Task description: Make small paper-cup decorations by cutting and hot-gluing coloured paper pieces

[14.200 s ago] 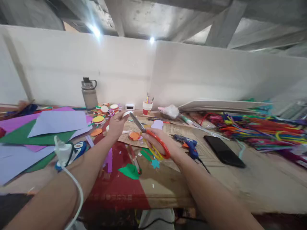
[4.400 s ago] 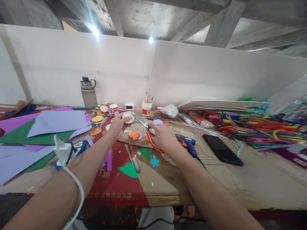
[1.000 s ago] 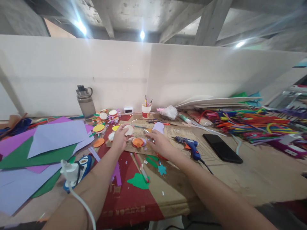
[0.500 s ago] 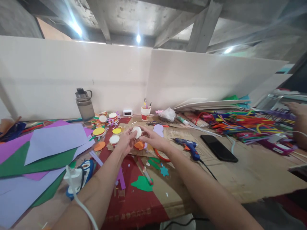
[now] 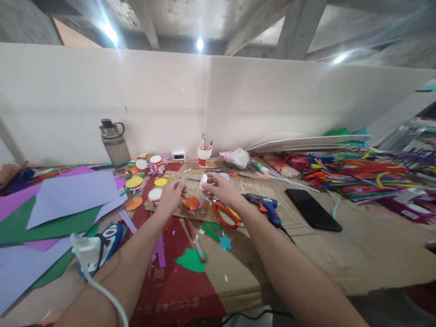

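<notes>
My right hand (image 5: 220, 188) pinches a small white disc (image 5: 203, 180), turned nearly edge-on, above the cardboard. To its left, my left hand (image 5: 173, 196) has its fingers closed together, apart from the disc; whatever sits in them, if anything, is too small to make out. Below and between the hands lies an orange paper piece (image 5: 192, 203). Beside my left hand stands a white-topped round piece (image 5: 155, 195), with a yellow paper circle (image 5: 161, 181) behind it. Red-handled scissors (image 5: 225, 215) lie under my right wrist.
A blue glue gun (image 5: 269, 209) and a black phone (image 5: 311, 210) lie on the right. Pipe cleaners (image 5: 357, 172) are heaped farther right. Coloured sheets (image 5: 71, 195), a power strip (image 5: 111, 240) and a bottle (image 5: 115, 145) are on the left. A pen cup (image 5: 204, 156) stands at the back.
The hands have drawn apart. My left hand has let go of the white disc, which my right hand holds, now turned edge-on. The view has shifted slightly.
</notes>
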`<action>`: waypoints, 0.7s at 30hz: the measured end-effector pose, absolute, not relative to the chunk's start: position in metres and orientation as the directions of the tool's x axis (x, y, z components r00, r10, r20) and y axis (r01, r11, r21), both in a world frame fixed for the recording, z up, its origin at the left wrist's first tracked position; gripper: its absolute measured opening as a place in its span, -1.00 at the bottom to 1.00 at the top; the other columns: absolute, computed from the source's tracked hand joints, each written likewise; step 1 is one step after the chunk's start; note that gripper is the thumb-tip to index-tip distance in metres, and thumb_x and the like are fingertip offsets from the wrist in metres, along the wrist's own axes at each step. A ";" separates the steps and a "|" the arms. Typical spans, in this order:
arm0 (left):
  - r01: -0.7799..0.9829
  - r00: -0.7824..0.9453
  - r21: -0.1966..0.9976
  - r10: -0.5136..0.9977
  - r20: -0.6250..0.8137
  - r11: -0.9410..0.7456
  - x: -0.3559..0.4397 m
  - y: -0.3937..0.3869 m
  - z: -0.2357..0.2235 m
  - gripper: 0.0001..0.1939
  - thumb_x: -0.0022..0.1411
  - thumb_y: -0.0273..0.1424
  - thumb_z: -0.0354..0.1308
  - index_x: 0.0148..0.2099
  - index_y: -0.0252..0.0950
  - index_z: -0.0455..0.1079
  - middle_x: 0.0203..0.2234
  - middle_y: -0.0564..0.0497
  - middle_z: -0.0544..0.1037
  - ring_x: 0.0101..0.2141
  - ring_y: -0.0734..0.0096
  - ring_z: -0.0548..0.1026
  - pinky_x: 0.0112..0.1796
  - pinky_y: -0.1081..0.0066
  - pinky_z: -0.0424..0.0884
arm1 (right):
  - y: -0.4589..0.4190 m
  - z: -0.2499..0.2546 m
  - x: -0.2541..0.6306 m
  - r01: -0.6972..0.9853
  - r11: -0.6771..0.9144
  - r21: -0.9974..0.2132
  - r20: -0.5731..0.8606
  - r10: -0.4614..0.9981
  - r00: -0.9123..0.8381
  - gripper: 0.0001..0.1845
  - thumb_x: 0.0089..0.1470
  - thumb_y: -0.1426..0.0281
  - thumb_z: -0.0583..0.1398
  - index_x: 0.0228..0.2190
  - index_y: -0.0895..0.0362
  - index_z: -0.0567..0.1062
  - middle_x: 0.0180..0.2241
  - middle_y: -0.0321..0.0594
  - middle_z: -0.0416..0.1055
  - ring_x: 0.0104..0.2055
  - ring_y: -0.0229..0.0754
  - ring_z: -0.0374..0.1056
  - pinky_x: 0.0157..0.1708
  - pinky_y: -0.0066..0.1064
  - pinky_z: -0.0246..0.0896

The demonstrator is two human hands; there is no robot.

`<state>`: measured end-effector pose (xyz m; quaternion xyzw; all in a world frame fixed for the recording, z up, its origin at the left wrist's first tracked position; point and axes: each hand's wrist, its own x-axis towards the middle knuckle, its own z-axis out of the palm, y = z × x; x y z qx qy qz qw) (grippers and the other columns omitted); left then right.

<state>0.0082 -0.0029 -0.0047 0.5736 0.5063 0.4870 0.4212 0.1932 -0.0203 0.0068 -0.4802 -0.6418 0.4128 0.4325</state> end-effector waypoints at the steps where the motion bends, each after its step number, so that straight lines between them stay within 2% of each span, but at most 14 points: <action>1: 0.356 0.007 0.912 0.977 0.214 -0.202 0.005 -0.002 -0.005 -0.72 0.09 -0.20 0.14 -0.53 -0.28 0.33 -0.62 0.01 0.41 -0.57 0.38 0.39 -0.49 0.42 0.25 | -0.022 0.007 0.194 0.342 0.177 -0.923 0.131 0.980 -0.152 -0.53 0.03 0.27 0.19 -0.01 0.13 0.34 -0.18 -0.12 0.45 -0.35 -0.24 0.38 -0.38 -0.39 0.31; 3: 0.577 -0.001 0.777 0.951 0.311 -0.253 0.000 0.000 -0.008 -0.73 0.00 -0.30 0.21 -0.65 -0.25 0.29 -0.69 0.02 0.35 -0.52 0.29 0.39 -0.39 0.37 0.26 | -0.028 0.007 0.193 0.510 0.176 -0.842 0.110 0.981 -0.157 -0.54 0.01 0.26 0.22 -0.04 0.14 0.37 -0.22 -0.11 0.47 -0.35 -0.21 0.38 -0.34 -0.37 0.30; 5: 0.635 -0.003 0.737 0.953 0.303 -0.232 -0.002 0.000 -0.013 -0.72 -0.10 -0.36 0.27 -0.71 -0.22 0.26 -0.75 0.03 0.28 -0.48 0.22 0.39 -0.34 0.35 0.25 | -0.033 0.006 0.190 0.625 0.200 -0.755 0.112 0.978 -0.177 -0.54 0.00 0.23 0.24 -0.07 0.14 0.40 -0.27 -0.13 0.48 -0.32 -0.18 0.39 -0.30 -0.36 0.28; 7: 0.629 0.009 0.747 0.963 0.269 -0.214 -0.002 -0.001 -0.019 -0.71 -0.17 -0.42 0.29 -0.75 -0.21 0.24 -0.79 0.04 0.22 -0.49 0.20 0.38 -0.32 0.34 0.24 | -0.037 0.002 0.186 0.671 0.217 -0.709 0.109 0.974 -0.200 -0.56 0.00 0.23 0.24 -0.08 0.13 0.40 -0.32 -0.16 0.49 -0.34 -0.17 0.40 -0.31 -0.38 0.27; 11: 0.609 0.027 0.756 0.959 0.282 -0.240 0.003 -0.002 -0.026 -0.70 -0.22 -0.52 0.24 -0.76 -0.20 0.19 -0.79 0.06 0.22 -0.54 0.26 0.35 -0.34 0.36 0.24 | -0.039 -0.005 0.179 0.661 0.201 -0.723 0.066 0.973 -0.223 -0.56 0.00 0.25 0.23 -0.06 0.10 0.39 -0.38 -0.23 0.50 -0.39 -0.18 0.41 -0.37 -0.40 0.27; 14: 0.538 -0.016 0.806 0.953 0.304 -0.248 0.006 -0.005 -0.022 -0.72 -0.21 -0.53 0.23 -0.73 -0.20 0.18 -0.78 0.07 0.22 -0.52 0.25 0.36 -0.35 0.37 0.25 | -0.037 -0.005 0.176 0.611 0.165 -0.774 0.062 0.981 -0.186 -0.48 -0.03 0.30 0.25 0.00 0.11 0.35 -0.30 -0.20 0.50 -0.33 -0.18 0.42 -0.35 -0.40 0.30; 18: 0.518 -0.099 0.814 0.927 0.361 -0.261 0.008 -0.007 -0.013 -0.80 -0.12 -0.54 0.17 -0.59 -0.21 0.22 -0.70 0.07 0.25 -0.47 0.24 0.36 -0.32 0.36 0.23 | -0.035 -0.001 0.174 0.531 0.236 -0.814 0.222 0.971 -0.090 -0.42 -0.06 0.36 0.25 0.04 0.12 0.33 -0.10 -0.12 0.43 -0.17 -0.18 0.40 -0.19 -0.36 0.32; 21: 0.545 -0.110 0.791 0.911 0.397 -0.279 0.007 -0.006 -0.011 -0.81 -0.10 -0.57 0.14 -0.52 -0.20 0.21 -0.66 0.08 0.25 -0.50 0.28 0.32 -0.33 0.36 0.21 | -0.038 0.002 0.171 0.475 0.326 -0.817 0.336 0.940 -0.067 -0.42 -0.08 0.37 0.25 0.03 0.10 0.34 -0.04 -0.13 0.39 -0.13 -0.19 0.37 -0.12 -0.32 0.31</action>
